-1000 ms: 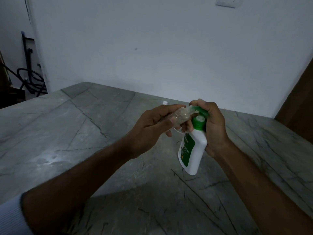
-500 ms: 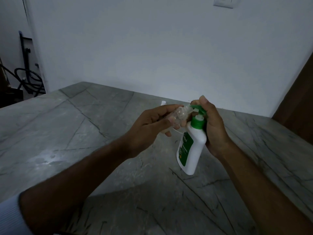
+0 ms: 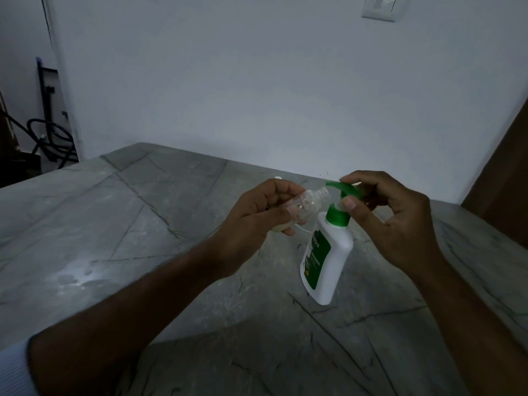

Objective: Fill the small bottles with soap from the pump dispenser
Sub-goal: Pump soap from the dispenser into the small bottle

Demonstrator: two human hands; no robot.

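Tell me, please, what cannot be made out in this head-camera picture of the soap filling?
- Small bottle: lower body covered by the left hand, so its fill level is unclear.
- Pump head: rear part hidden under the right hand.
- Dispenser label: small print too tiny and dim.
- White object behind the left hand: mostly hidden, unidentifiable.

Left forearm bare; pale blue-white ribbed sleeve cuff [image 3: 13, 370] visible at its elbow end. Right forearm bare, no sleeve in frame.
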